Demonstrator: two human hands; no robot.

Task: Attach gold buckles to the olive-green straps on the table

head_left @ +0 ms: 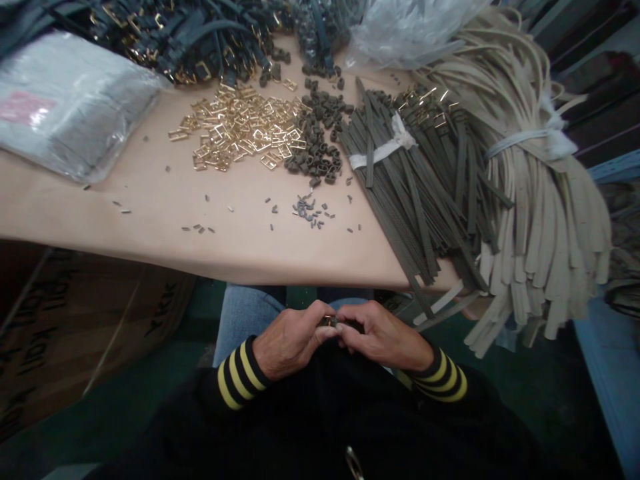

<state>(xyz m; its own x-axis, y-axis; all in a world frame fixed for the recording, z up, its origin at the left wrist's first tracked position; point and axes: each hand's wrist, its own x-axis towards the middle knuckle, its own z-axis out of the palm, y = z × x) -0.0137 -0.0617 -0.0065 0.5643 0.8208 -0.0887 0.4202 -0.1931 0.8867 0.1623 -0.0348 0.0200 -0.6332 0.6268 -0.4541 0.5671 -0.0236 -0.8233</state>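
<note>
Over my lap, just off the table's front edge, my left hand (295, 337) and my right hand (383, 333) meet at the fingertips. Between thumb and forefinger, my left hand pinches a small gold buckle (327, 321), mostly covered by the fingers. A short stretch of dark olive strap (356, 325) shows under the fingers of my right hand, which is closed round it. How strap and buckle join is hidden. On the table lie a pile of gold buckles (245, 127), a heap of dark olive strap loops (320, 143) and scattered tiny dark pieces (307, 212).
A tied bundle of dark olive straps (400, 180) overhangs the table's (240, 253) front edge. Right of it hangs a beige strap bundle (535, 193). Dark blue buckled straps (200, 40) and a plastic-wrapped packet (75, 100) lie at the back left. A cardboard box (100, 313) stands below left.
</note>
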